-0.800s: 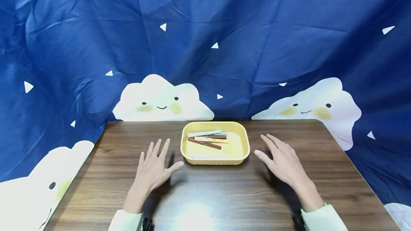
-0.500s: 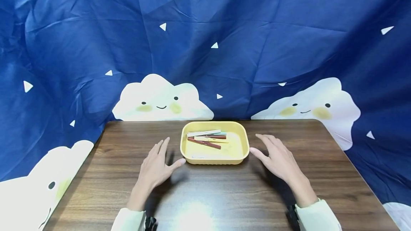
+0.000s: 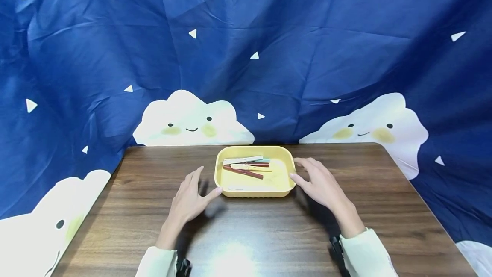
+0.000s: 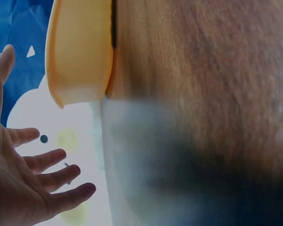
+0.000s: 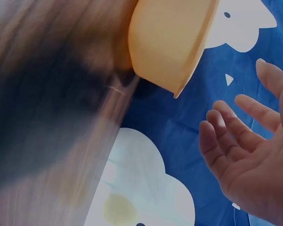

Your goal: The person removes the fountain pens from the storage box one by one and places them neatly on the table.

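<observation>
A yellow rectangular tray (image 3: 255,193) with rounded corners stands toward the back of the table. Inside it, slim pen-like sticks lie loosely piled on the left: a white one (image 3: 243,160), a dark red one (image 3: 244,172), a cream one and a bit of teal. At the tray's left front corner is the thumb tip of my left hand (image 3: 188,202), its fingers extended and holding nothing. My right hand (image 3: 322,185) is at the right side, thumb and fingertips close to the rim, palm facing the tray. In the right wrist view a gap shows between its fingers and the tray wall (image 5: 170,42).
The dark wood-grain table (image 3: 246,221) reaches to a blue cloth backdrop (image 3: 246,67) printed with white clouds and triangles. Along the tray's front inside edge lies a thin pale piece (image 3: 235,189). A light glare sits on the table's front.
My right hand has moved left to the tray's right rim. The left hand has turned more side-on, its thumb now at the tray's corner. The tray and its sticks keep their place.
</observation>
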`<state>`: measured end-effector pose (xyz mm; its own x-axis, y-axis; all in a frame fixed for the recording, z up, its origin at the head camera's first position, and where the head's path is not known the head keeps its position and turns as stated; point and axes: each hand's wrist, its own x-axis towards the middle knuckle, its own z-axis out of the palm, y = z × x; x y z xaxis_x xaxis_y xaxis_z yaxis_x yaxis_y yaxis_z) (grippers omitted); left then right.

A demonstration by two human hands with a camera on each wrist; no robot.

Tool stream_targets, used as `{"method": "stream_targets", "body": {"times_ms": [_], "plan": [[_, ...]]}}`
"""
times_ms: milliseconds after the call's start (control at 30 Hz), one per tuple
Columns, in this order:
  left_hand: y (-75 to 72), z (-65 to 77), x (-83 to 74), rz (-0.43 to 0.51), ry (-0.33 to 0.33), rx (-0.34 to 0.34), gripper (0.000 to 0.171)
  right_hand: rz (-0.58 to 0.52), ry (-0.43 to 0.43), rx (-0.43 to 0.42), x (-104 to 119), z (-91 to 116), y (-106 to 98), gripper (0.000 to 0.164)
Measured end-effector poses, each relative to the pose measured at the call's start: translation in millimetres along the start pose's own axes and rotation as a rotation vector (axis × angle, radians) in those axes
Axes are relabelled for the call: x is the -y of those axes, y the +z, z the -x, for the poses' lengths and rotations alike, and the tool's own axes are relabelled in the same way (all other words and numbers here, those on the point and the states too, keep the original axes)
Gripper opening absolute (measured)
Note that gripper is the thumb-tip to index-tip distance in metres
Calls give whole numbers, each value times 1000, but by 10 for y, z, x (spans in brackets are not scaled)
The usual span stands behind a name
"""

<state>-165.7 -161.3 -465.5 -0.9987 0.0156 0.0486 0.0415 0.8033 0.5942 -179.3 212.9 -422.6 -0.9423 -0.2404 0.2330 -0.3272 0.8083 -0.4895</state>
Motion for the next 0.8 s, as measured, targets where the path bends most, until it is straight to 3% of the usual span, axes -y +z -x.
{"method": "stream_targets", "body": {"times_ms": [400, 633, 800], "plan": [[93, -81, 49, 233, 38, 0, 91, -166, -85, 12, 115, -172, 163, 45], [136, -107, 66, 474, 34, 25, 83, -228, -86, 58, 176, -224, 200, 41], [158, -105, 83, 545, 23, 54, 80, -242, -80, 108, 173, -234, 225, 40]]}}
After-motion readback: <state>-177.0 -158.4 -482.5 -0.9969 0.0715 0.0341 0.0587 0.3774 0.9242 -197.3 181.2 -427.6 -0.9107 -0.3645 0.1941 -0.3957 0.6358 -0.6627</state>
